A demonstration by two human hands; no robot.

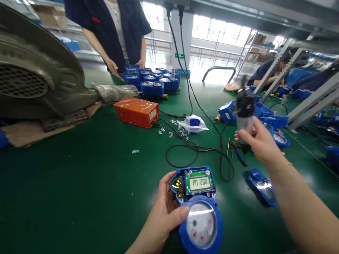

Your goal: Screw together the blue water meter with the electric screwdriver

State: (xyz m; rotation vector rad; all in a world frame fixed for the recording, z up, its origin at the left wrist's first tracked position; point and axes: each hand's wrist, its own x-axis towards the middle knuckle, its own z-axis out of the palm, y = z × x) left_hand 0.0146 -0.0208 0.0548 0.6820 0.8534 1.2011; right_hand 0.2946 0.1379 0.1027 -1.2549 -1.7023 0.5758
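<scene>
A blue water meter (pixel 201 225) with its display compartment uncovered lies face up near the front of the green table. Its small screen reads "PN 200." and stands above a round dial. My left hand (pixel 165 213) grips the meter's left side, thumb over the dial's rim. At the right, my right hand (pixel 261 141) is wrapped around an electric screwdriver (pixel 245 106), held upright with its bit down and blurred by motion. Below that hand lies a blue cover (pixel 262 187) with a clear window. Pliers (pixel 240 155) and tweezers (pixel 228 146) rest beside the cable.
An orange box (pixel 137 112) with cables stands behind. Near it are a plastic bag (pixel 194 123) and small clear pieces (pixel 181 130). A large blower (pixel 37 70) occupies the left. Several meters (pixel 152 88) stand by a person (pixel 111 35); more parts (pixel 270 114) lie right.
</scene>
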